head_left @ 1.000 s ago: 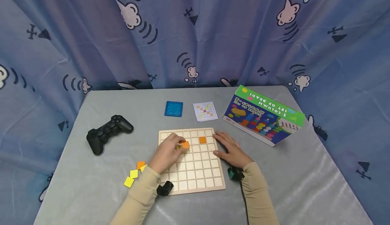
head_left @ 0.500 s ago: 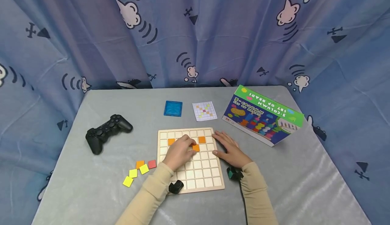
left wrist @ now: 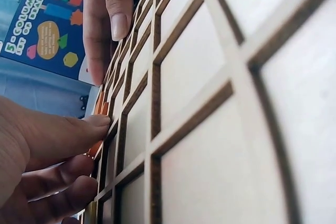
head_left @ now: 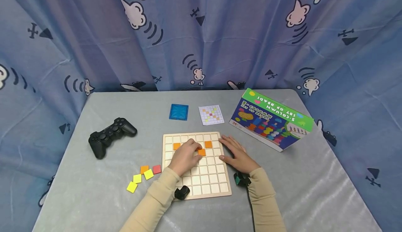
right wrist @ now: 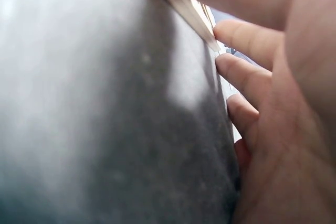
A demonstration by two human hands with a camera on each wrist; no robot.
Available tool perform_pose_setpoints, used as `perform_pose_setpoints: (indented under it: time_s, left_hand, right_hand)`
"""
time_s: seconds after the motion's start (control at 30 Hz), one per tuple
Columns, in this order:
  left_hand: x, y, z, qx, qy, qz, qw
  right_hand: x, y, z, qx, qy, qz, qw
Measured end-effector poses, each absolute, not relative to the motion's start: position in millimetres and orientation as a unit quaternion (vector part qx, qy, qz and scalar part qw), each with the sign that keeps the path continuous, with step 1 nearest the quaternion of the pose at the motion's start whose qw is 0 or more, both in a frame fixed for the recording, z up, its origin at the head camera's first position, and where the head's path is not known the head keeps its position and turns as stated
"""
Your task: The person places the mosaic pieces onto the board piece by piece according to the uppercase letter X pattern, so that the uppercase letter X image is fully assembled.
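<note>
My left hand [head_left: 184,158] lies on the pale wooden grid board [head_left: 209,185], fingers curled, its grip pinching a small orange square tile [head_left: 201,152] that sits in a cell of the board's third row, just left of my right hand. From the left wrist view, thumb and fingertips [left wrist: 92,125] close on the tile's orange edge [left wrist: 100,109] at the groove. My right hand [head_left: 237,154] rests flat along the board's right edge, fingers straight, grip released, pressing the frame against the grey table [head_left: 307,176]; the right wrist view shows those fingers [right wrist: 236,72] against the board's thin rim [right wrist: 178,1]. Two more orange tiles already sit in the second row: one at the left [head_left: 177,146], one at the right [head_left: 208,144]. Loose on the table left of the board: an orange tile [head_left: 144,169], a red tile [head_left: 156,169], and three yellow tiles [head_left: 137,178] trailing toward me. A black game controller [head_left: 110,135] lies well apart, far left. Beyond the board sit a blue square lid [head_left: 179,112] and a white pattern card with coloured squares [head_left: 211,114], near each other. A green and blue cardboard bead-set box [head_left: 272,119] stands at the right rear. A blue patterned curtain [head_left: 201,33] hangs behind the table.
</note>
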State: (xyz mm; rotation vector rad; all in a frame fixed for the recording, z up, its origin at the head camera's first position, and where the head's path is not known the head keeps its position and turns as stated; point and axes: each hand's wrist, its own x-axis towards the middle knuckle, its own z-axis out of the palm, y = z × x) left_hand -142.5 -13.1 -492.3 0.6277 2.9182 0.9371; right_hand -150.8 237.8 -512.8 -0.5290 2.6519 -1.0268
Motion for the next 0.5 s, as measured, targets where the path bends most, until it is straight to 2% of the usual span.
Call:
perform_pose_setpoints:
  time_s: [0.4,0.5]
  left_hand:
    - [-142.2,-15.2,-489.0,0.193,0.931,0.311,0.018]
    - [-138.3,-21.3,-482.8,0.186,0.922,0.339,0.005]
  right_hand:
    - [-150.4,237.6,-512.7,-0.184,0.91,-0.35,0.121]
    - [-150.1,237.8,-512.9,-0.185,0.91,-0.351,0.119]
